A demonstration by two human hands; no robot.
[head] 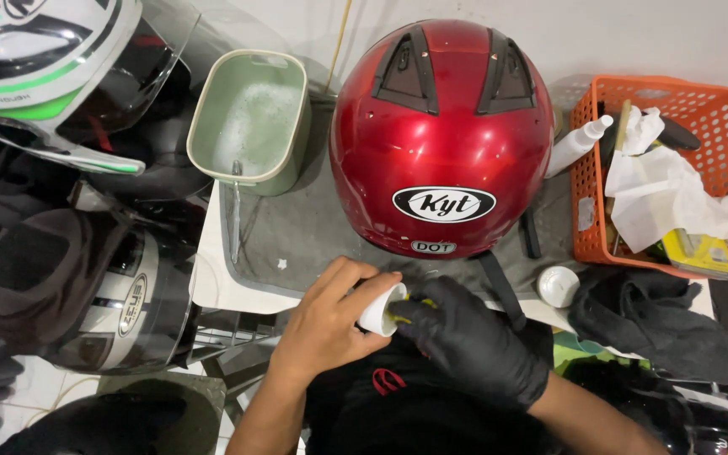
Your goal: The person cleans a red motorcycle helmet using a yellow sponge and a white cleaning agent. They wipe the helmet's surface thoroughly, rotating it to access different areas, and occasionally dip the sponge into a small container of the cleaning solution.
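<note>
A glossy red helmet (441,135) with two black vents stands on a grey cloth on the table, facing away from me. Just in front of it, my bare left hand (328,318) grips a small white bottle (380,311), tilted toward my right hand. My right hand (472,341) wears a black glove and is closed on a small yellow pad (401,313) pressed against the bottle's mouth; most of the pad is hidden by the fingers.
A green tub (251,120) of soapy water sits left of the helmet. An orange basket (714,118) with white cloths and a spray bottle (575,145) is at the right. A white cap (558,286), a dark rag (659,324), and other helmets (44,76) at the left surround me.
</note>
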